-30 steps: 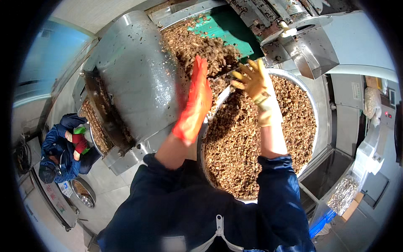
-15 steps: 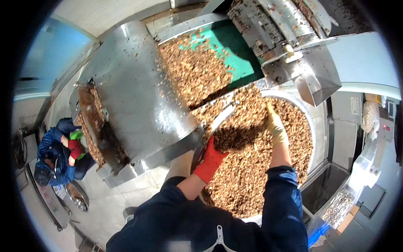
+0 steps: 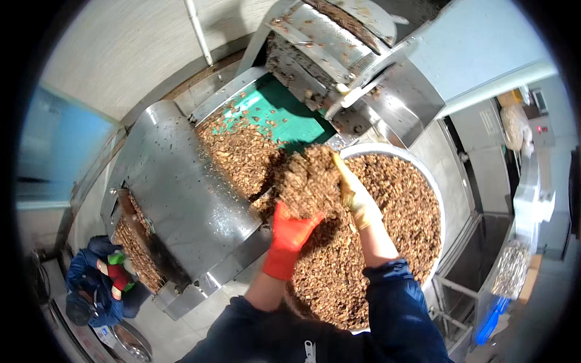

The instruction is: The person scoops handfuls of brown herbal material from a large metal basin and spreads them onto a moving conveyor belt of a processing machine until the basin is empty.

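My left hand [image 3: 290, 236], in a red glove, and my right hand [image 3: 356, 192], in a pale yellow glove, hold a large clump of brown, chopped-looking pieces [image 3: 308, 181] between them. The clump is raised over the left rim of a wide round tub [image 3: 440, 212]. More of the same brown pieces [image 3: 393, 212] fill the tub. Beyond the clump, a green conveyor belt [image 3: 290, 118] carries another spread of these pieces [image 3: 233, 151]. My fingers are partly hidden by the clump.
A domed steel machine cover [image 3: 181, 193] stands to the left. Steel machinery with a chute [image 3: 402, 103] is at the far side. At the lower left, a co-worker [image 3: 97, 284] in dark blue crouches near a metal bowl [image 3: 132, 340]. A dark bin [image 3: 478, 242] is on the right.
My hands have come up out of the tub's pieces with a clump between them and moved left toward the belt. The view has also shifted.
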### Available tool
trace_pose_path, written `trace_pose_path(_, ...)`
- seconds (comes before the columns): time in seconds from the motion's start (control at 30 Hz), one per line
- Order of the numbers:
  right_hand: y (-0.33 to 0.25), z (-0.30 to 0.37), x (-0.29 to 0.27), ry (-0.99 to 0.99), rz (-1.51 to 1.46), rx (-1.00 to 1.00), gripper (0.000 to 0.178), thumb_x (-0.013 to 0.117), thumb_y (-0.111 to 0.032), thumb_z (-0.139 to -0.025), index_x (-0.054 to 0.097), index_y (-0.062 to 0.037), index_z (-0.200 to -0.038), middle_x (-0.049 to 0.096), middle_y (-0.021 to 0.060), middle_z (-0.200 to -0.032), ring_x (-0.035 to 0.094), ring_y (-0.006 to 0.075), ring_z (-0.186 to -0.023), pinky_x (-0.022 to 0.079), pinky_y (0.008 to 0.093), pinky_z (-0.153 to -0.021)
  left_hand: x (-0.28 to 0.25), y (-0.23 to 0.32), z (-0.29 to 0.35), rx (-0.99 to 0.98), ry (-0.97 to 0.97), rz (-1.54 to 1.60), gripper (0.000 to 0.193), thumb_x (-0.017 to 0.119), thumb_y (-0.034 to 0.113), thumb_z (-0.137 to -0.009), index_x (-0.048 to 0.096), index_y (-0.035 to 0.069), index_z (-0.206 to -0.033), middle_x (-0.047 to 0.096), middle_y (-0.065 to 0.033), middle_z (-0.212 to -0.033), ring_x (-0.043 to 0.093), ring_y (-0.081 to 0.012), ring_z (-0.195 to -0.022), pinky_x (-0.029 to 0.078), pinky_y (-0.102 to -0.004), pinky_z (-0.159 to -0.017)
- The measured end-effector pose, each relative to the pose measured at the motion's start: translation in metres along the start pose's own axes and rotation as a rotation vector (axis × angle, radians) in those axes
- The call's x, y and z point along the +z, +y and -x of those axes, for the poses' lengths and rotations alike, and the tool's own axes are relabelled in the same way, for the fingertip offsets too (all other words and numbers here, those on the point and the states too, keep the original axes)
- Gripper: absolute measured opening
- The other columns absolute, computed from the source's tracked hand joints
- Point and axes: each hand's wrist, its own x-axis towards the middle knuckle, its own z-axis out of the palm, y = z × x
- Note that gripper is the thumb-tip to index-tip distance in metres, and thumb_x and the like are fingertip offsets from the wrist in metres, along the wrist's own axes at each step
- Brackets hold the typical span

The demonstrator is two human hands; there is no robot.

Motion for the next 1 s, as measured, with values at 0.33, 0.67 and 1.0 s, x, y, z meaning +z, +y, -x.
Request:
trace_pose_path(0.33,-0.048,0.018,0.029,-0.019,-0.009,-0.034,0.078,0.063,-0.049,-0.086,0.036,-0.0009,-0.140,0.042,0.0262,-0.139,0.046,0.0385,-0.124,0.043,0.0448,-0.096,0.107,0.078,-0.022,0.223,0.387,-0.284,0.075,0.051,0.046,-0.093,0.012,0.019,-0.151,0.001,-0.0130,-0.156,0.004,-0.0393,-0.143,0.019,-0.0644,-0.109)
trace_pose_path(0.67,0.034,0.317,-0.228,1.111,0.308,-0.062,0.062,0.056,-0.043,-0.091,0.042,-0.0037,-0.138,0.055,0.0148,-0.131,0.053,0.0290,-0.120,0.039,0.0404,-0.101,-0.050,0.001,0.122,-0.219,0.543,-0.583,0.059,0.046,0.037,-0.097,0.029,0.007,-0.146,0.021,-0.0137,-0.153,0.021,-0.0310,-0.140,0.023,-0.0427,-0.113)
trace_pose_path(1.0,0.106,0.293,-0.339,0.878,-0.367,0.155,0.054,0.042,-0.036,-0.099,0.036,-0.0027,-0.141,0.042,0.0098,-0.143,0.038,0.0244,-0.132,0.018,0.0450,-0.115,-0.126,-0.033,0.111,-0.074,0.635,-0.937,0.068,0.051,0.046,-0.093,0.019,0.027,-0.150,0.008,-0.0013,-0.158,0.011,-0.0301,-0.143,0.012,-0.0483,-0.114)
